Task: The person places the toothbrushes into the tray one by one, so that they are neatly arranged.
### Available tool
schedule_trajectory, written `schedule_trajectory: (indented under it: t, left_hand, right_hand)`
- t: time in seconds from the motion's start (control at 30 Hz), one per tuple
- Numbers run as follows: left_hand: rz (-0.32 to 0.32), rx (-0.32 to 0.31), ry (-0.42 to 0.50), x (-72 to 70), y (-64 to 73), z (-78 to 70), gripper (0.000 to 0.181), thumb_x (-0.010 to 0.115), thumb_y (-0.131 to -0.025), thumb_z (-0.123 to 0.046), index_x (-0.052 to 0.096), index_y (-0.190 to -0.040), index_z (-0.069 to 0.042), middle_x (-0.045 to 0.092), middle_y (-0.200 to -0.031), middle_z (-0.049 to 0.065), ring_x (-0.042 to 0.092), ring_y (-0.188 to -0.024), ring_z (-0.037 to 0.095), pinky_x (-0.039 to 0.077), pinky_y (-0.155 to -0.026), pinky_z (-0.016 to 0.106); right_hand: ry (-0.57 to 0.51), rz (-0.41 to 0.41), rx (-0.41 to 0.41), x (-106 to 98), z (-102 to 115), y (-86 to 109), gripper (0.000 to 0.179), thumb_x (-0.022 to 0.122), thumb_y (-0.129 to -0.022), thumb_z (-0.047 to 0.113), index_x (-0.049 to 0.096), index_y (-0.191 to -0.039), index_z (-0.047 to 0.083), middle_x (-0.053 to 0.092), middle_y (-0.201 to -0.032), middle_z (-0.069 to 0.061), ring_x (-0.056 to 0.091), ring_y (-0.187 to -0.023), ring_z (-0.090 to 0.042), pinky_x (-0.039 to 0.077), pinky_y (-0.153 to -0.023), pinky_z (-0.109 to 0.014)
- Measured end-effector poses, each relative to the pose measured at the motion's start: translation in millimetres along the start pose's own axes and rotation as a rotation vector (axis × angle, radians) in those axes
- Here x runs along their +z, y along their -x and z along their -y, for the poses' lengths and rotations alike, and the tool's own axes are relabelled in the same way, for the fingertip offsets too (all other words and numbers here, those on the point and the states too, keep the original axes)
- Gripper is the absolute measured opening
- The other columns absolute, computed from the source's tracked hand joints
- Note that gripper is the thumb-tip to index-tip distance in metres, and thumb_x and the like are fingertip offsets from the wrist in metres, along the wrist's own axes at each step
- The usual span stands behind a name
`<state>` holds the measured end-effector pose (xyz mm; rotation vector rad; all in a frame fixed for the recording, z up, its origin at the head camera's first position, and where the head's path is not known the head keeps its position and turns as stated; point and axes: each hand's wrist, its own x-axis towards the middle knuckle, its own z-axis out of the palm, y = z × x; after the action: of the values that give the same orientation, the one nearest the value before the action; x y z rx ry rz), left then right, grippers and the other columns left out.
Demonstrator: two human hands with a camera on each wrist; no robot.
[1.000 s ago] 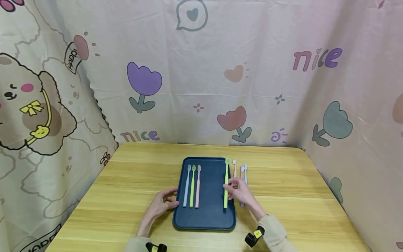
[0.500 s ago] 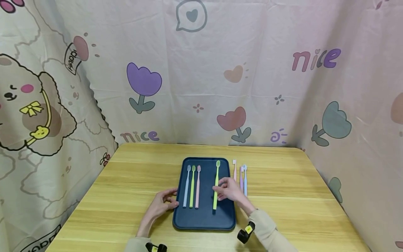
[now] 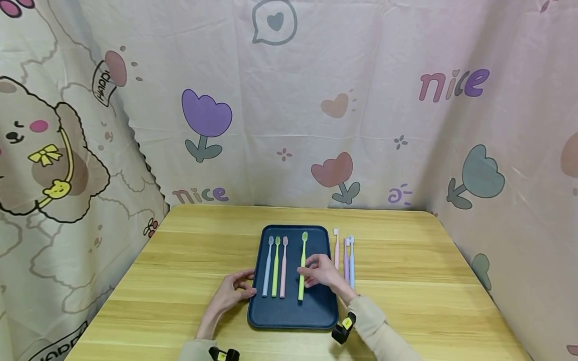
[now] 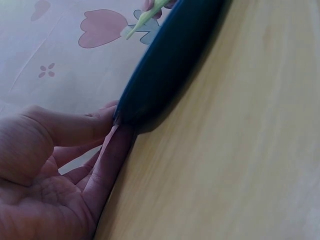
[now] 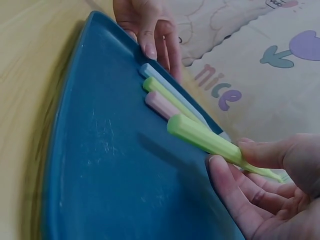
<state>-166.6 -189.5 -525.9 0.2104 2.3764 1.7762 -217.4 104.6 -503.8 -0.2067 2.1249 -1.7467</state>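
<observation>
My right hand (image 3: 323, 273) pinches a yellow-green toothbrush (image 3: 303, 251) between thumb and fingers. It hangs over the dark blue tray (image 3: 298, 318), bristle head toward the back, and its shadow falls on the tray in the right wrist view. Three toothbrushes lie side by side in the tray's left part: a blue one (image 3: 268, 271), a green one (image 3: 275, 273) and a pink one (image 3: 283, 273). At the tray's left edge, my left hand (image 3: 229, 295) grips the rim, thumb on top and fingers along the outside, as the left wrist view (image 4: 75, 130) shows.
Right of the tray, on the wooden table (image 3: 420, 281), lie a pink toothbrush (image 3: 336, 245), a purple toothbrush (image 3: 346, 260) and a light blue toothbrush (image 3: 352, 258). My right forearm passes in front of them. A patterned curtain (image 3: 280, 100) hangs behind the table.
My right hand has carried the yellow-green toothbrush leftward from the tray's right edge, nearer the three in the tray. The left hand and the tray have stayed in place.
</observation>
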Motion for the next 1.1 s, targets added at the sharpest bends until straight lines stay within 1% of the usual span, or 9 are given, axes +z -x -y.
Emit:
schedule_trajectory:
  t: [0.1,0.33,0.5,0.67,0.8,0.93,1.1]
  left_hand:
    - [-0.004,-0.013,0.003,-0.4,-0.9,0.6,0.061,0.073,-0.086,0.0,0.049,-0.141,0.012,0.059,-0.127,0.032,0.062,-0.082,0.009,0.051,-0.066,0.02]
    - [-0.005,-0.019,0.01,-1.0,-0.5,0.6,0.062,0.073,-0.086,0.0,0.048,-0.141,0.012,0.058,-0.128,0.032,0.062,-0.083,0.01,0.052,-0.066,0.02]
    - [0.0,-0.019,0.013,-0.7,0.2,0.3,0.062,0.073,-0.087,0.0,0.048,-0.142,0.012,0.058,-0.129,0.032,0.062,-0.084,0.011,0.053,-0.067,0.02]
    - [0.002,-0.024,0.015,-0.6,0.5,-0.5,0.062,0.073,-0.087,0.0,0.048,-0.142,0.012,0.057,-0.129,0.032,0.062,-0.084,0.011,0.053,-0.067,0.021]
    - [0.001,-0.025,0.016,-0.4,0.1,0.0,0.062,0.073,-0.087,0.0,0.047,-0.142,0.012,0.058,-0.129,0.032,0.063,-0.084,0.011,0.054,-0.067,0.021]
    - [0.001,-0.029,0.016,-0.1,0.0,0.4,0.062,0.073,-0.087,0.0,0.047,-0.143,0.011,0.058,-0.129,0.031,0.063,-0.084,0.012,0.054,-0.066,0.022]
    - [-0.002,-0.038,0.015,0.6,0.4,0.1,0.062,0.072,-0.087,0.0,0.047,-0.143,0.011,0.058,-0.129,0.03,0.063,-0.085,0.014,0.054,-0.066,0.022]
  right_hand:
    - [0.01,-0.003,-0.003,3.0,-0.7,-2.2,0.028,0.071,-0.093,0.013,0.057,-0.107,-0.006,0.067,-0.07,-0.007,0.067,-0.055,-0.012,0.061,-0.062,-0.036]
    - [0.095,-0.033,-0.034,9.6,-3.4,-7.2,0.027,0.073,-0.091,0.016,0.061,-0.104,-0.005,0.069,-0.07,-0.01,0.065,-0.053,-0.011,0.059,-0.057,-0.033]
    - [0.077,-0.049,-0.025,13.9,-4.2,-9.4,0.027,0.074,-0.091,0.015,0.061,-0.105,-0.004,0.07,-0.07,-0.011,0.064,-0.052,-0.011,0.059,-0.056,-0.033]
    - [0.057,-0.053,-0.034,18.2,-5.6,-10.3,0.026,0.073,-0.091,0.013,0.061,-0.105,-0.005,0.07,-0.071,-0.013,0.064,-0.052,-0.011,0.059,-0.056,-0.034]
    - [0.061,-0.066,-0.046,21.1,-8.6,-12.3,0.026,0.074,-0.09,0.012,0.061,-0.104,-0.005,0.07,-0.073,-0.014,0.065,-0.052,-0.011,0.059,-0.056,-0.034]
    - [0.099,-0.083,-0.063,23.1,-11.0,-13.9,0.024,0.074,-0.09,0.013,0.062,-0.102,-0.005,0.07,-0.073,-0.015,0.064,-0.051,-0.011,0.059,-0.054,-0.034]
    - [0.157,-0.099,-0.074,25.7,-12.4,-15.1,0.023,0.073,-0.09,0.013,0.064,-0.1,-0.005,0.07,-0.071,-0.012,0.064,-0.049,-0.01,0.058,-0.052,-0.033]
